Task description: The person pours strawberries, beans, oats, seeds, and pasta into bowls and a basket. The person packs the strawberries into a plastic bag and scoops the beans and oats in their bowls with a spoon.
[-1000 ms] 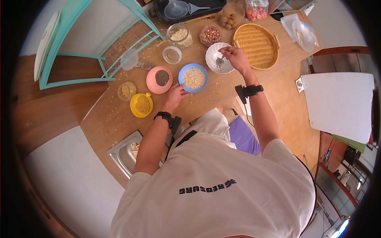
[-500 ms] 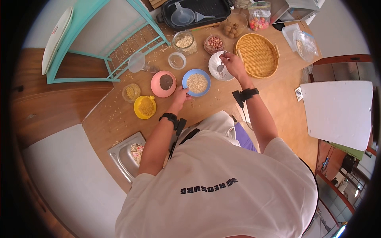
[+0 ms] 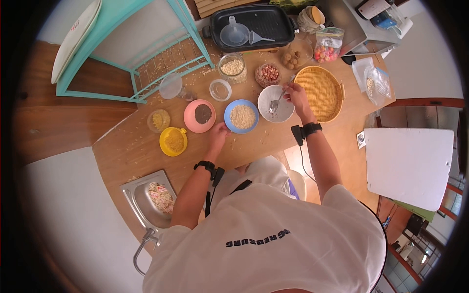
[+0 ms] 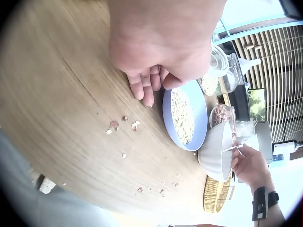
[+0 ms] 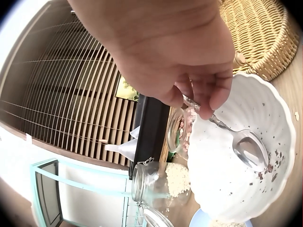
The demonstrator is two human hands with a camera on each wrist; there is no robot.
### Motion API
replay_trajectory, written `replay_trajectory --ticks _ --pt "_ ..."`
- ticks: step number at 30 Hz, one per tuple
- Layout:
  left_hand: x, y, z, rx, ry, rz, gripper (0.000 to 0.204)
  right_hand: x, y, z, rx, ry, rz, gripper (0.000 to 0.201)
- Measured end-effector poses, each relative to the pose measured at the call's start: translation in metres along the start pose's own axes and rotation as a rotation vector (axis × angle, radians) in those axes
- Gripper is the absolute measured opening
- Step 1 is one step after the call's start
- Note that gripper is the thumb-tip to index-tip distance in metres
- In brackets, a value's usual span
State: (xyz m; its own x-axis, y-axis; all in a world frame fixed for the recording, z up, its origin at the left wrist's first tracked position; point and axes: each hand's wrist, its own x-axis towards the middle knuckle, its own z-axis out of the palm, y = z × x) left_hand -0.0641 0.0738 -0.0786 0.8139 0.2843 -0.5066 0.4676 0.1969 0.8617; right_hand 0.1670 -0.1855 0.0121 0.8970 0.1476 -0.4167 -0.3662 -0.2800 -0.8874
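Observation:
The right hand pinches the handle of a metal spoon between thumb and fingers. The spoon's bowl rests inside a white fluted bowl, among dark crumbs. Beside it, touching or nearly so, stands a blue bowl of pale flakes. At that bowl's left edge is the left hand; its thumb lies by the rim in the left wrist view, the other fingers loosely bent over the wood and holding nothing. Left of this hand are a pink bowl with dark seeds and a yellow bowl with yellow grains.
Behind the bowls stand a jar of flakes, a jar of reddish nuts and a black pan with funnels. A wicker tray is at the right, a turquoise rack at the left, a sink at the front left.
The head view has shifted, so the table things sit lower in it. The left hand's fingers have drawn back slightly from the blue bowl's front edge. The right hand still holds the spoon over the white bowl.

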Motion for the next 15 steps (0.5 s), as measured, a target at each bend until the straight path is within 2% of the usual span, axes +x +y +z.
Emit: replay_trajectory --ticks 2,4,7,10,15 --pt "-0.003 -0.011 0.002 -0.008 0.031 0.01 0.028 0.004 0.006 -0.003 -0.019 -0.016 -0.02 0.024" --pt "-0.008 -0.007 0.005 0.094 0.102 0.115 0.027 0.005 0.01 -0.002 -0.035 -0.032 -0.037 0.024" --pt "-0.012 -0.004 0.012 -0.006 0.156 0.118 0.026 0.01 0.006 0.0 -0.044 -0.014 -0.035 0.025" --pt "-0.01 -0.003 0.012 0.076 0.173 0.171 0.026 0.011 0.003 0.003 -0.077 0.011 -0.028 0.027" --pt "-0.002 -0.012 0.01 0.119 0.203 0.222 0.028 0.011 0.006 0.005 -0.094 0.004 -0.126 0.033"
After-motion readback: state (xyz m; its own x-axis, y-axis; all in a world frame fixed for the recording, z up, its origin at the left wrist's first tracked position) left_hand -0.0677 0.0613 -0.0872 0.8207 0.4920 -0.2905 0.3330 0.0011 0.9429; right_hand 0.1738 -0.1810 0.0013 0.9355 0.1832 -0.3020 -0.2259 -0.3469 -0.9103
